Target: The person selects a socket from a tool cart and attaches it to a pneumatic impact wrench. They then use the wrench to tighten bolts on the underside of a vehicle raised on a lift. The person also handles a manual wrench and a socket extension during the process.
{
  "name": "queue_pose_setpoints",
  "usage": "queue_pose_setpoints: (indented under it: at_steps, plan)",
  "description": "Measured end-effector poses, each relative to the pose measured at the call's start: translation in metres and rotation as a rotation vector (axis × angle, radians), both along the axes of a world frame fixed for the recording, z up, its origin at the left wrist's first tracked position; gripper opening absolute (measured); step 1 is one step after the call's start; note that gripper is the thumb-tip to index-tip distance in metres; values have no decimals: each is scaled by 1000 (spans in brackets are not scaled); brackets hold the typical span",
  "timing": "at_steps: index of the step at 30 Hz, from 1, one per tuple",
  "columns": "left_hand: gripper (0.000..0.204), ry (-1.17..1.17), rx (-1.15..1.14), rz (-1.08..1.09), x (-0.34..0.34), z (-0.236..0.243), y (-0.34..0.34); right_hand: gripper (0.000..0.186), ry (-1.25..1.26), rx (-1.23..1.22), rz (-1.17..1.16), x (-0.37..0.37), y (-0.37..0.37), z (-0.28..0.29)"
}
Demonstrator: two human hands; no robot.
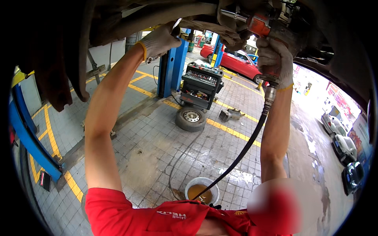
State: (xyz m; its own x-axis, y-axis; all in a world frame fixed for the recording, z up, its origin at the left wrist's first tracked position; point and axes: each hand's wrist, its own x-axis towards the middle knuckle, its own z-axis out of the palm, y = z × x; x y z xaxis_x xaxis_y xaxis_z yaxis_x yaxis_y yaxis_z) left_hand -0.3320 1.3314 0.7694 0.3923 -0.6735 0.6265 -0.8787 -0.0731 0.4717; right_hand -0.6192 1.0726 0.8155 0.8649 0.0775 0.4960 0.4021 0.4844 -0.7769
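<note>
Head view is showing one person in a red shirt reaching up with two gloved hands under the underside of one raised car [118, 15], which is filling the frame from ten to two o'clock. The left hand [157, 41], at about eleven o'clock, is closing its fingers around one slim metal wrench [176, 24] pressed against the underbody. The right hand [273, 59], at about one o'clock, is wrapping tightly around the grip of one orange air impact wrench [258, 23], whose nose is pointing left into the chassis. One black air hose [244, 147] is hanging from the tool's base and running down toward six o'clock, ending near one white bucket [201, 190] of brown liquid on the tiled floor. Near the centre, one loose wheel [191, 118] is lying flat before one black tool cart [201, 84]. One red car [236, 63] is standing behind, and three cars are parking at three o'clock.
</note>
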Motion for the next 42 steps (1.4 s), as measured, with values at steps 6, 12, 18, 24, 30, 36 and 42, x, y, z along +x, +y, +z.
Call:
queue_pose_setpoints:
  at_steps: [6,12,18,24,30,36,42]
  plan:
    - [40,-27,-116,6,8,-2,2,33,48,23,-137,-5,4,9]
    - [54,116,-195,-168,19,4,-5,41,142,124,-2,-5,2,13]
    - [60,277,-355,-163,33,3,-30,19,89,73,-105,-8,7,15]
    - [52,404,-502,-419,44,1,-55,22,85,112,-49,-8,15,18]
    - [46,492,-487,-539,58,11,-68,38,54,43,1,-5,11,16]
    - [46,430,-496,-563,56,12,-75,36,46,48,-57,-5,5,14]
    - [47,519,-554,-669,53,9,-70,35,39,34,-72,-4,5,13]
